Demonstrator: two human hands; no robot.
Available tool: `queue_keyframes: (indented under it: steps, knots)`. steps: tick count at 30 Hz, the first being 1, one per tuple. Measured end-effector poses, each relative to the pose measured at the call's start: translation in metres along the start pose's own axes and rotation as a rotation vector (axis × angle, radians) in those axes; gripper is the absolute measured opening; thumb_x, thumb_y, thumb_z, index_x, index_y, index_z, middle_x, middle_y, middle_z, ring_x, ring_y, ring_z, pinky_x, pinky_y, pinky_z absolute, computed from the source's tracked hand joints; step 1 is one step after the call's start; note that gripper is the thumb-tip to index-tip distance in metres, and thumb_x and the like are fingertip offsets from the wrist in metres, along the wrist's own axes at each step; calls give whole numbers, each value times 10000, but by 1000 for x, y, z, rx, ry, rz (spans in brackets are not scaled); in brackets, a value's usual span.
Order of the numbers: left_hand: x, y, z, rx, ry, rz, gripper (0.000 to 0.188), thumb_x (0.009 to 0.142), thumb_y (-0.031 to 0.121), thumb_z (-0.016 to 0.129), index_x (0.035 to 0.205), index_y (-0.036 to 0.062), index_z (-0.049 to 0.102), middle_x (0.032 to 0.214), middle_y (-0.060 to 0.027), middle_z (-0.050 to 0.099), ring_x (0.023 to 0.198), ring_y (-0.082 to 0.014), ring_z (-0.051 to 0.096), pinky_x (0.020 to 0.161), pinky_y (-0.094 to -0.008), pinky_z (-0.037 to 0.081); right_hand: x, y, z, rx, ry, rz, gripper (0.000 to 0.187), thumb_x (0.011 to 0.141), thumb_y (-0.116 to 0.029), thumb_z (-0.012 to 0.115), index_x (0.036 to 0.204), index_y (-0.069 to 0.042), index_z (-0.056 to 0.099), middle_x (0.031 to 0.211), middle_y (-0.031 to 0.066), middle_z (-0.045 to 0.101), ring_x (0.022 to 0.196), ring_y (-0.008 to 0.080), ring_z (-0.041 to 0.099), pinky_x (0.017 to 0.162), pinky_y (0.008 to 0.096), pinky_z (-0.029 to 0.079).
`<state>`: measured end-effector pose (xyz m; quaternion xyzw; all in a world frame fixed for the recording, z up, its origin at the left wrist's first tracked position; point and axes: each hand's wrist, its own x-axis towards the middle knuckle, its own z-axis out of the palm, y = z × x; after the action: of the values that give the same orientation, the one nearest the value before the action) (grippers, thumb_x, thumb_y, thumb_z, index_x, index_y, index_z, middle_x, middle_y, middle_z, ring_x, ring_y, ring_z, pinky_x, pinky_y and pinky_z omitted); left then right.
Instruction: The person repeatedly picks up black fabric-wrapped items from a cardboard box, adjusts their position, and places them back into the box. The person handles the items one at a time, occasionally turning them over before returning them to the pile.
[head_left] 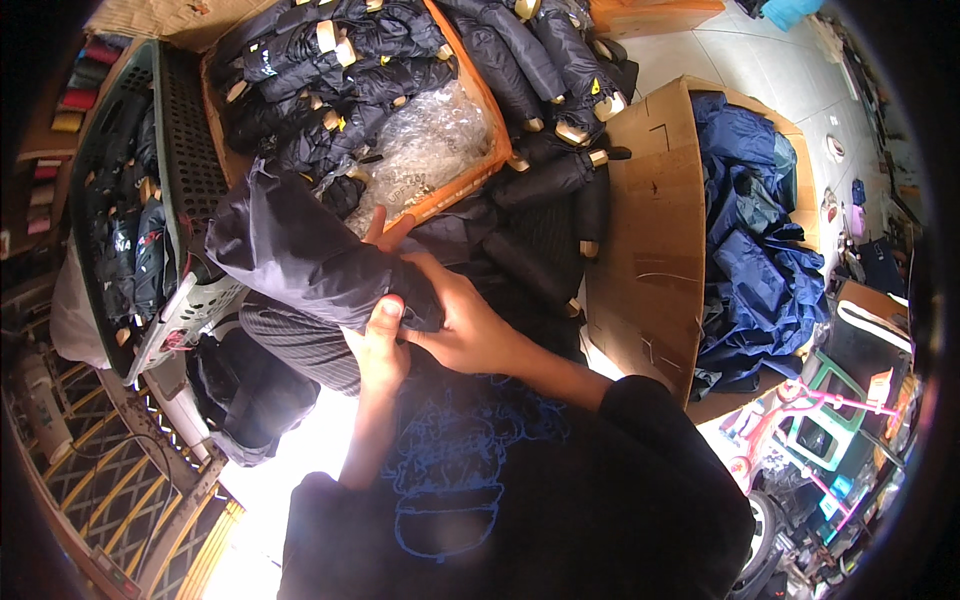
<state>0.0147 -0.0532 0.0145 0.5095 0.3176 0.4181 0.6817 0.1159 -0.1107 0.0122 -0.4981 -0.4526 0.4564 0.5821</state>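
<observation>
A folded dark umbrella [300,250], its cloth loosely wrapped, lies slanting across the middle of the view. The near end of it rests in both hands. My left hand [378,345] is closed on that end from below, its thumb on the cloth and its other fingers mostly hidden. My right hand [455,310] is wrapped over the same end from the right, with some fingertips showing beyond the roll. No handle can be seen on this umbrella. Several rolled black umbrellas [545,180] with pale handle ends lie just beyond my right hand.
Past my hands is an orange crate [485,165] of black umbrellas and clear plastic wrap [420,140]. A dark perforated basket [190,150] of umbrellas stands at left. On the right, a cardboard box [650,230] holds blue cloth [755,270]. A pink scooter-like frame [790,395] is farther right.
</observation>
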Motion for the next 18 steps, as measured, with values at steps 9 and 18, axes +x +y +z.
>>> queue_keyframes:
  steps: [9, 18]
  knots:
    - [17, -3, -8, -106, 112, -66, 786, 834, 518, 620, 1358, -18, 385, 1374, -209, 467, 1259, -284, 467, 1076, -399, 346, 18, 0, -7, -385, 224, -194, 638, 706, -54, 749, 1256, 10, 432, 1087, 217, 540, 1037, 379, 564, 872, 401, 452]
    - [31, -1, -32, -325, 141, -213, 548, 937, 492, 493, 1086, -29, 575, 1006, -162, 650, 906, -250, 640, 824, -365, 527, 7, 8, 4, 191, 236, 142, 698, 789, -172, 749, 1339, 5, 359, 1242, 169, 423, 1172, 261, 442, 1021, 417, 341]
